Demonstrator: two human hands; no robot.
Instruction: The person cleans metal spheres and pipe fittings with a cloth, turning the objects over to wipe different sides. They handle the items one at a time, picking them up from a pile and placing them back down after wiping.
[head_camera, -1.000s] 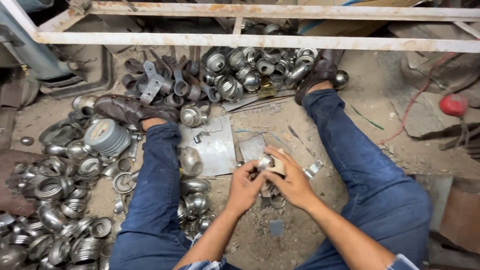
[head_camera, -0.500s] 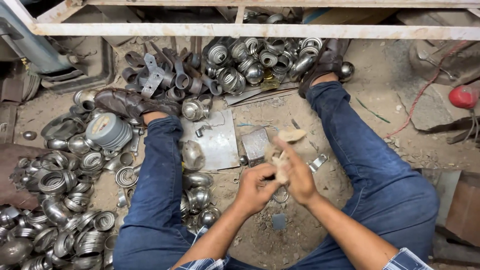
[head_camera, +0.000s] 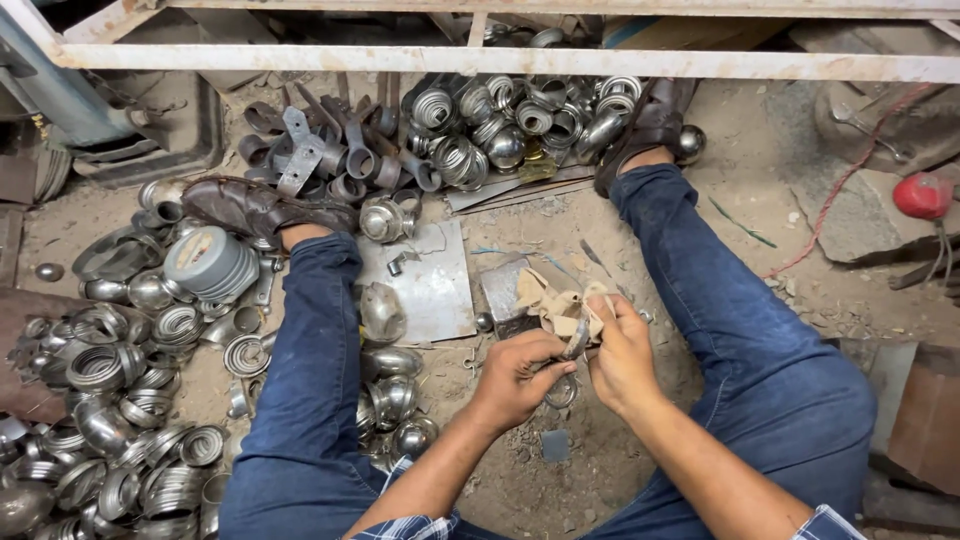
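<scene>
Dusty floor (head_camera: 700, 250), both hands rubbing metal ring (head_camera: 577, 338) with cloth (head_camera: 550, 295)

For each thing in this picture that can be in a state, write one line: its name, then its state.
left hand: closed around a small metal ring
right hand: gripping a beige cloth, bunched
flat metal sheet: lying on the dirt floor
metal rings pile: heaped loose
red tool: resting on the ground, untouched

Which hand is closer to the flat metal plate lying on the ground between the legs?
Left. The left hand is just right of the flat metal plate, below its corner. The right hand sits farther right, holding a beige rag.
</scene>
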